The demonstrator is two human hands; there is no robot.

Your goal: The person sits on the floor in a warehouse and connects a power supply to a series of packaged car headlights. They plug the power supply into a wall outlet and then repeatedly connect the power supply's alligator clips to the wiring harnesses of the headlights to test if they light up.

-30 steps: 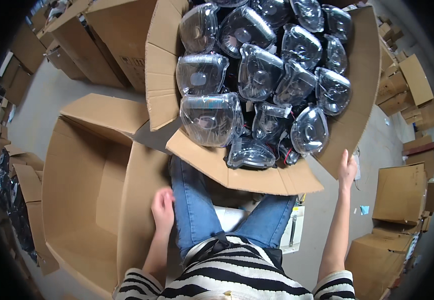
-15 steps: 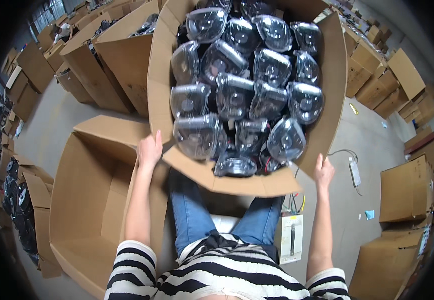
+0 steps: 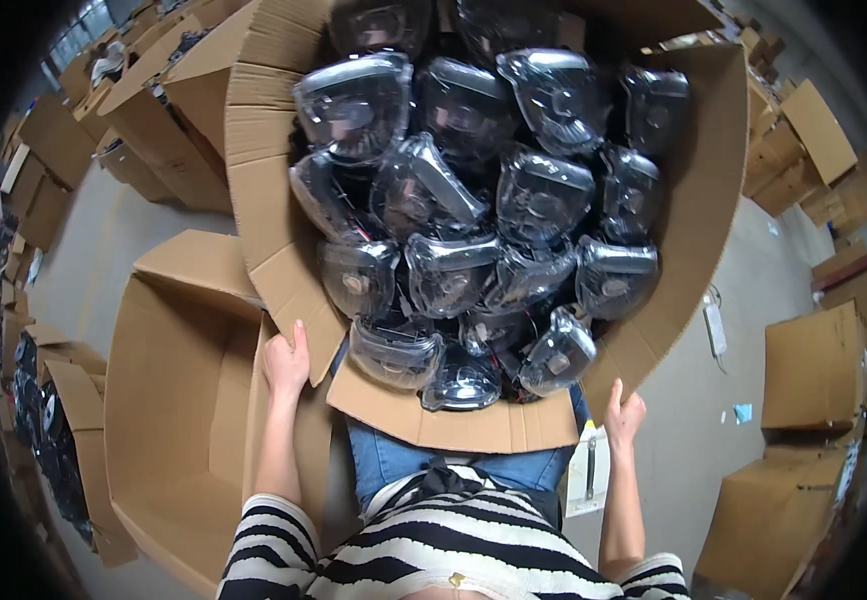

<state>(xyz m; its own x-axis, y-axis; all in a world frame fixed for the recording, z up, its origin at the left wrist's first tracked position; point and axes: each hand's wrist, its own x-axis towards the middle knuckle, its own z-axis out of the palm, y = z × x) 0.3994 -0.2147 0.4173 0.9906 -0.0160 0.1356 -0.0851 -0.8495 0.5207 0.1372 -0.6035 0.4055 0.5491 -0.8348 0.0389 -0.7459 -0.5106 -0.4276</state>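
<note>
A large open cardboard box (image 3: pixel 699 210) tilts toward me, its inside facing me and its front flap hanging over my lap. Rows of clear-fronted lamps that look like headlights (image 3: pixel 544 195), wrapped in clear plastic, fill it. My left hand (image 3: pixel 287 360) is closed on the lower corner of the box's left flap, thumb up. On the other side, my right hand (image 3: pixel 625 412) grips the lower corner of the right flap, also with the thumb raised. The fingers of both hands are partly hidden.
An open box (image 3: pixel 169 400) with bare cardboard inside stands close at my left. A white metal case with a handle (image 3: pixel 588 475) sits by my right leg, and a power strip (image 3: pixel 716 328) lies on the floor. More cartons (image 3: pixel 809 365) line the right side; black wrapped parts (image 3: pixel 59 450) lie far left.
The filled box has come nearer and tipped further toward me, its front flap now over my thighs. Both hands have moved down toward me, still on its flaps.
</note>
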